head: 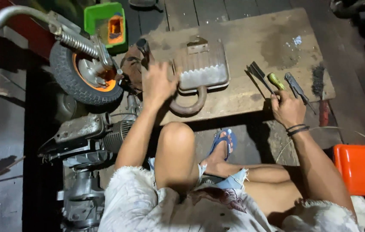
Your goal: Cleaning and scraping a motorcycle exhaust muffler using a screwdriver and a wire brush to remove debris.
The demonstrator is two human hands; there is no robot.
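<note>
My left hand (pixel 158 81) is spread open, resting on the muffler's (pixel 201 68) left edge, gripping nothing. My right hand (pixel 287 109), right of the muffler, is curled loosely beside the screwdriver (pixel 276 80) on the surface (pixel 251 38).

A small repair workshop is shown. A stripped grey engine block (pixel 83 141) and a black-tyred, orange-rimmed wheel (pixel 85 73) are seen beside a stained wooden board (pixel 251 47) laid with hand tools (pixel 277 81).
</note>
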